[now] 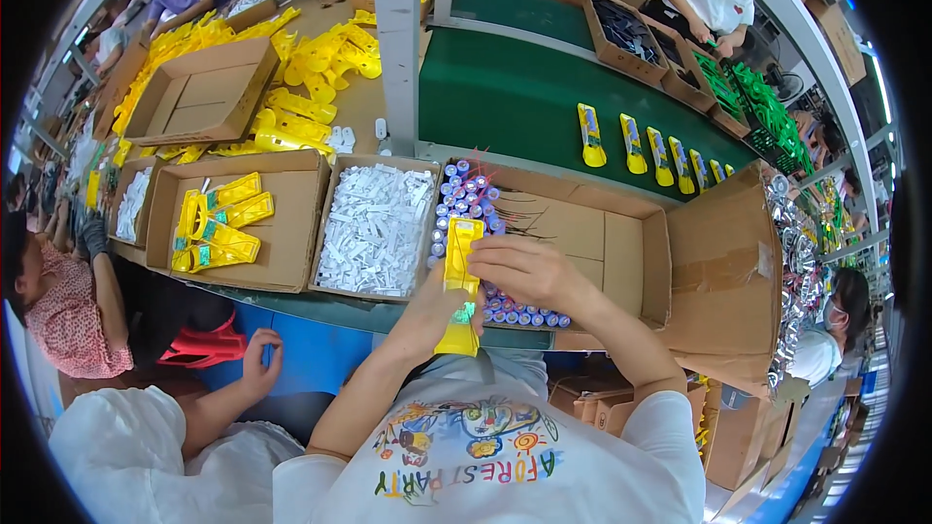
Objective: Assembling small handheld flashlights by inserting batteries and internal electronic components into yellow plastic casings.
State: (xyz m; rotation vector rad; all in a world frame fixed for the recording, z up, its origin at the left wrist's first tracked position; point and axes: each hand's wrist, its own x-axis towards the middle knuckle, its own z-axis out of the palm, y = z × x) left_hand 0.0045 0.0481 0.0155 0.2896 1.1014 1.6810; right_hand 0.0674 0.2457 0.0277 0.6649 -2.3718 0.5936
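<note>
A long yellow plastic housing (462,273) is upright in front of me, its hollow side facing up. My left hand (427,318) is wrapped round its lower part, thumb beside a small green circuit board (462,313). My right hand (532,274) is closed at the upper right edge, bent fingers pressed against the housing; anything small between those fingertips is hidden. Beneath and around both hands, purple cylindrical battery cells (466,196) with thin red and black wires (519,213) stand packed in a cardboard tray (652,277).
To the left are a box of small white parts (377,223) and a box (282,277) of yellow housings (225,223). Several filled yellow housings (633,144) line the green belt (505,78). A metal post (396,49) rises ahead. A co-worker's hand (260,364) is close on my left.
</note>
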